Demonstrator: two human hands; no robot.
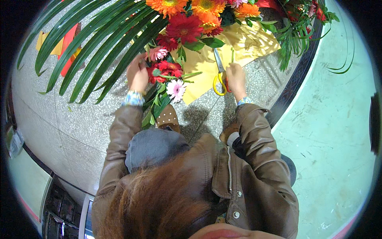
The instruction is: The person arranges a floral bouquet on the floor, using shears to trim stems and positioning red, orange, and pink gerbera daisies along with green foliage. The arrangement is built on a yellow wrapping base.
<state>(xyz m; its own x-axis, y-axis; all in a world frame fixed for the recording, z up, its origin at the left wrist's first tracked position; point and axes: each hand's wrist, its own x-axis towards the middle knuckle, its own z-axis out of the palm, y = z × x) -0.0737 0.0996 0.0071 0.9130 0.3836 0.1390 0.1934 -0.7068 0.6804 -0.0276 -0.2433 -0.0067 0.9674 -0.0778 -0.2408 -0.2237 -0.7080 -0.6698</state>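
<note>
My left hand (138, 74), fingers curled, is beside a pink gerbera (157, 53) and red gerberas (170, 68); its grip is hidden. A pale pink gerbera (176, 90) with a dark centre lies nearer to me. Cut green stems (186, 76) stick out to the right across yellow wrapping paper (197, 89). My right hand (235, 79) is bent down at the right side of scissors (219, 64), whose blades point away from me. The yellow handle loop is in plain view, with red partly behind the hand. A short green stem (232, 55) shows at the fingertips; whether it is held is unclear.
Large palm fronds (101, 47) spread over the speckled floor (80, 128) at left. Orange gerberas (207, 7) and a dark red gerbera (184, 29) fill the top. Red and yellow paper (67, 50) lies beneath the fronds. A dark border (294, 92) meets pale green flooring (325, 134).
</note>
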